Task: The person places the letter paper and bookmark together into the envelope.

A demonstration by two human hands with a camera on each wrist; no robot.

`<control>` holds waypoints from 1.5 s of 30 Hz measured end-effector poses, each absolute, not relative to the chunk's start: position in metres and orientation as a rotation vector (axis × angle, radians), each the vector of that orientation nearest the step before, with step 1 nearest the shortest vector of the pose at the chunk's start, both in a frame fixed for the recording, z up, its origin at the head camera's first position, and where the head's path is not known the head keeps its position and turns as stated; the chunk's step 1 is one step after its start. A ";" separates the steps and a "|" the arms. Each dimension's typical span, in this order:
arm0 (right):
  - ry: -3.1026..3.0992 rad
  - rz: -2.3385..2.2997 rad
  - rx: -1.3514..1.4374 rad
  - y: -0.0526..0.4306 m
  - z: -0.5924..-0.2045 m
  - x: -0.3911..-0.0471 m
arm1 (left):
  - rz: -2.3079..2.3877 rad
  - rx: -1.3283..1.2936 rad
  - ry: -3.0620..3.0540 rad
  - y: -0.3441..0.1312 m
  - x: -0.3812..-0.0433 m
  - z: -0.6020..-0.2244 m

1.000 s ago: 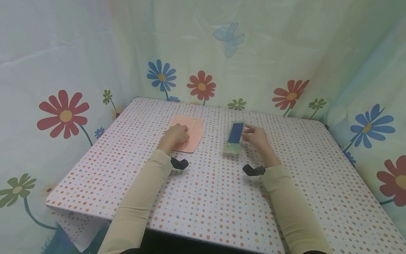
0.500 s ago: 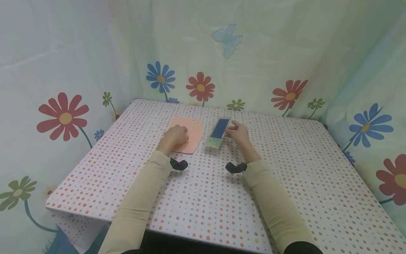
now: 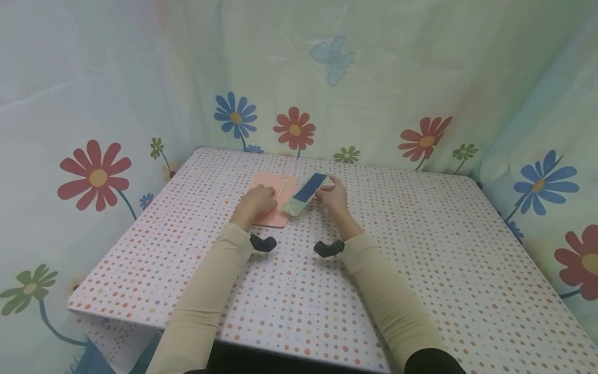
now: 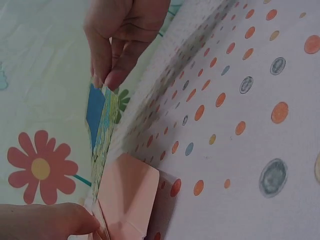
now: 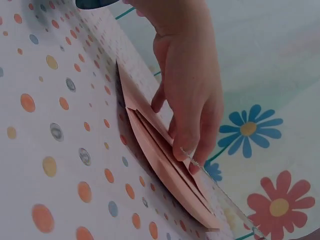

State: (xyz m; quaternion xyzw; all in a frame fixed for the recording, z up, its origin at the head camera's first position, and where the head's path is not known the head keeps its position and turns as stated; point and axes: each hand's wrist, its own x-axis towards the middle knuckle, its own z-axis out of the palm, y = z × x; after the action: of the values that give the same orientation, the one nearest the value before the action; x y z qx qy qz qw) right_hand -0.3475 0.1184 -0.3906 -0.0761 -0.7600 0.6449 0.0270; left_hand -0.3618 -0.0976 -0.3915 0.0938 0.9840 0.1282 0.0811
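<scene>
A pink paper envelope (image 3: 275, 218) lies on the table, with a slit showing along its upper face in the right wrist view. My left hand (image 3: 256, 203) pinches the edge of that slit, lifting the paper so the envelope bulges (image 5: 155, 150). Between thumb and fingers my right hand (image 3: 334, 198) holds a long, thin card (image 3: 306, 192), pale green patterned with a dark blue panel. Tilted, the card slants down leftward, its lower end over the envelope's right part. In the left wrist view that end meets the slit area; whether it is inside, I cannot tell.
A white tablecloth (image 3: 420, 249) with coloured dots covers the table, its front edge nearest me. Flower-printed curtains (image 3: 374, 78) enclose the back and both sides. A dark wrist device (image 3: 329, 248) sits at each wrist.
My right hand has carried the card leftward from beside the envelope to over its right part, and the card has tilted further. My left hand has stayed at the envelope.
</scene>
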 end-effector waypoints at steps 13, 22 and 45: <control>-2.474 1.864 -0.218 0.099 -0.409 -0.351 | 0.365 0.330 2.935 -0.098 -0.360 -0.390; -2.550 1.825 -0.200 0.087 -0.417 -0.351 | 0.343 0.321 2.934 -0.096 -0.360 -0.391; -2.770 1.618 0.107 0.070 -0.426 -0.346 | 0.409 0.334 2.966 -0.098 -0.356 -0.394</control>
State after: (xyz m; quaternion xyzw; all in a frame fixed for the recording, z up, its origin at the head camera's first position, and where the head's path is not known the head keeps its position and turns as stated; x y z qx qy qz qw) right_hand -0.3459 0.0700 -0.4264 0.0332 -0.8625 0.5038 -0.0339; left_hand -0.3563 -0.0985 -0.3945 0.1105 0.9825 0.1354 0.0646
